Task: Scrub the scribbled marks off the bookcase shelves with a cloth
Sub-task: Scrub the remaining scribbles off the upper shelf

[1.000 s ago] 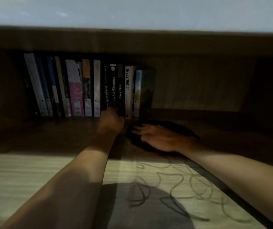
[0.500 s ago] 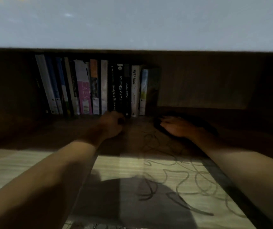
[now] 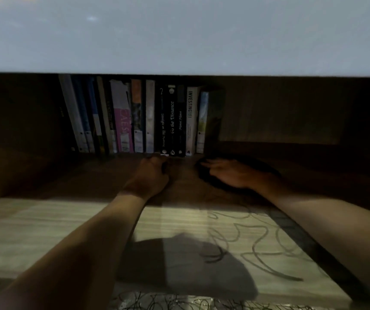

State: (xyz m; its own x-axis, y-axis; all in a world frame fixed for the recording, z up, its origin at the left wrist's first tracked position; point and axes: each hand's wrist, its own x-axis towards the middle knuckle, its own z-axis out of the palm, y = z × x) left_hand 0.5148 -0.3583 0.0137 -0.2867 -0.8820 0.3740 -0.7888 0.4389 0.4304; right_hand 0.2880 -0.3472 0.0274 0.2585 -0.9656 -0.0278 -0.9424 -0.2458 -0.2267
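**Both Hands Deep in a Dim Shelf as Scribbles Sit in the Light**

You are reaching both bare arms into a shadowed bookcase shelf (image 3: 45, 222), whose pale wood-grain board is catching light only along its front. At the left, a row of books (image 3: 134, 117) is standing upright against the back panel, spines facing you, with a white spine reading "INVESTING 101" (image 3: 190, 119) near the row's right end. Your left hand (image 3: 150, 175) is resting knuckles-up on the board just in front of the black spines, fingers curled in toward the palm; it is probably gripping nothing, though the gloom is hiding the fingertips. To its right, apart from it, your right hand (image 3: 231, 174) is lying palm-down with fingers straight and slightly spread, pressing on a dark cloth (image 3: 204, 175) that is bunching out beneath it, just beside the last book. Nearer you, looping scribbled marks (image 3: 257, 238) are running across the lit right half of the board, below your right forearm, with a shadow falling over their left edge.
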